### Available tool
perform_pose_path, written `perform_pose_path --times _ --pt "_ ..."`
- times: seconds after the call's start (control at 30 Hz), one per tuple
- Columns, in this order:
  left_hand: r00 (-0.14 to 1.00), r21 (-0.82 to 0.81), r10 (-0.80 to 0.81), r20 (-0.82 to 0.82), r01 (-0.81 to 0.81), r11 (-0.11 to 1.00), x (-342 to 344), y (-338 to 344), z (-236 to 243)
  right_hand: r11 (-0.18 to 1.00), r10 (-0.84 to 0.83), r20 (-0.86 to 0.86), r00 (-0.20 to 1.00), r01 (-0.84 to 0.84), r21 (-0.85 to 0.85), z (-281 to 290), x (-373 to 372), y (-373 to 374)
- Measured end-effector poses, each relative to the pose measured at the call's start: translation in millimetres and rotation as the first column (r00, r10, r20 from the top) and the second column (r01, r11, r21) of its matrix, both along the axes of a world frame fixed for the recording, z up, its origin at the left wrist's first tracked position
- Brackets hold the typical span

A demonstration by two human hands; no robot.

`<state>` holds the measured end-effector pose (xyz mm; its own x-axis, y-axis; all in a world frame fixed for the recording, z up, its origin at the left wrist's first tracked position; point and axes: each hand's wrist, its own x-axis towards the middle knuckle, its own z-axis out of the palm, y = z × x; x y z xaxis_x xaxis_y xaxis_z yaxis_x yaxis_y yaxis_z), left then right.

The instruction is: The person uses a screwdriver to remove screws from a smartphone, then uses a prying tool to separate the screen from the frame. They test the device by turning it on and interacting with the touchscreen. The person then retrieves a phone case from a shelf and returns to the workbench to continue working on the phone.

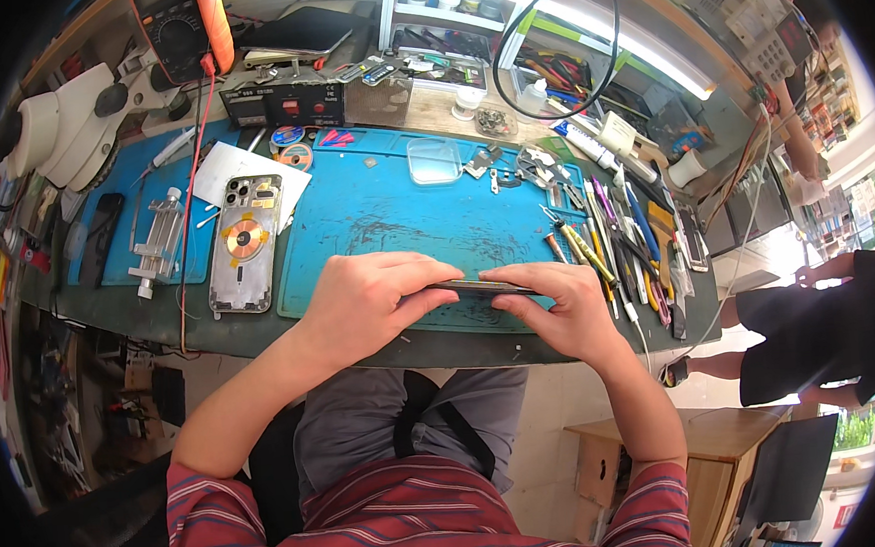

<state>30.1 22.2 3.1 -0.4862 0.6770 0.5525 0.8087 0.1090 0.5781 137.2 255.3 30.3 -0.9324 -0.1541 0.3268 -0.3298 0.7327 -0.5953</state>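
Observation:
My left hand (369,303) and my right hand (560,306) grip a thin, dark flat panel (473,287) by its two ends, held nearly edge-on above the front of the blue silicone mat (374,217). Thumbs are beneath it, fingers on top; its face is too foreshortened to make out. Left of my hands lies an opened silver phone housing (250,285) with a copper coil. A clear plastic box (434,159) and small metal pieces (541,165) sit at the back of the mat. Many screwdrivers and tweezers (636,241) lie just right of my right hand.
A white microscope (58,136), a metal clamp fixture (156,251) and a black power unit (282,108) stand at the left and back. Cables hang over the bench. Another person (802,341) in black stands at the right, near a wooden cabinet (709,447).

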Motion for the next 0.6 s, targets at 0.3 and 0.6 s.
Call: perform_pose_path --times 0.3,0.6 --pt "0.998 -0.045 -0.028 0.053 0.03 0.999 2.0 -2.2 4.5 1.0 0.002 0.007 1.0 -0.002 -0.028 -1.9 1.1 0.8" --pt "0.996 -0.041 -0.031 0.078 0.034 0.999 3.0 -1.9 7.2 0.996 0.017 0.066 0.998 -0.011 -0.087 3.8 2.1 -0.2"
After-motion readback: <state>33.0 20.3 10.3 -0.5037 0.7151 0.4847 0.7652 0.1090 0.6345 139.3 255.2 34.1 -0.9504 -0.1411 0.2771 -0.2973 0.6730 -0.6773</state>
